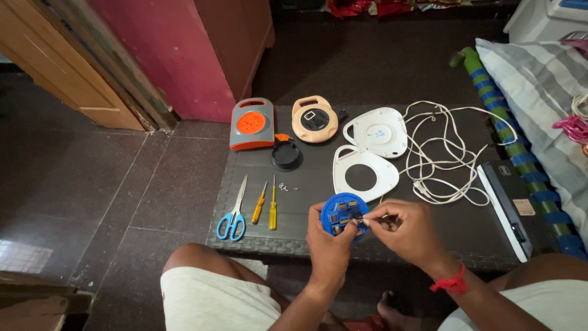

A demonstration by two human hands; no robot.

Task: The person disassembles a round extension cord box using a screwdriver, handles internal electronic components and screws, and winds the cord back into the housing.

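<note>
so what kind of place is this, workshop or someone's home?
Probably a home room, not a workshop: a striped pillow on a bed at the right, tiled floor, and a low table used as a bench. The hands hold a blue socket disc.

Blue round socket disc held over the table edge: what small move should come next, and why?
Probably a slight steadying of the blue round socket disc by the left hand, while the right hand eases its small thin piece into the disc's face. The right fingertips already pinch it at the disc's rim, so only a fine push seems left. What the piece is cannot be told.
</note>
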